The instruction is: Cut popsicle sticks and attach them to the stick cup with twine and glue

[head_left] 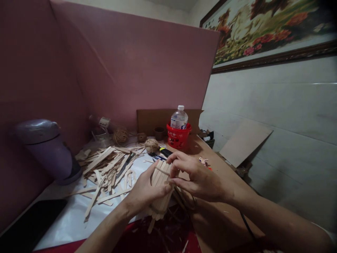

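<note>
A bundle of wooden craft sticks (159, 179), set side by side, is tilted in front of me. Twine (162, 171) runs across its upper part, and a second band crosses near the lower end. My left hand (147, 189) grips the bundle from the left, thumb over its front. At the bundle's right edge, my right hand (189, 174) has its fingers bent and pinched together on the twine; the fingertips are partly hidden. Loose twine loops hang below the right hand. One stick juts out at the bundle's bottom.
Loose craft sticks (113, 168) lie heaped on white paper at left. Twine balls (151, 146) and a red bucket (172, 138) holding a plastic bottle (180, 117) stand behind. A black-and-yellow cutter (165, 152) lies beyond the hands. A purple tumbler (50, 151) leans at far left.
</note>
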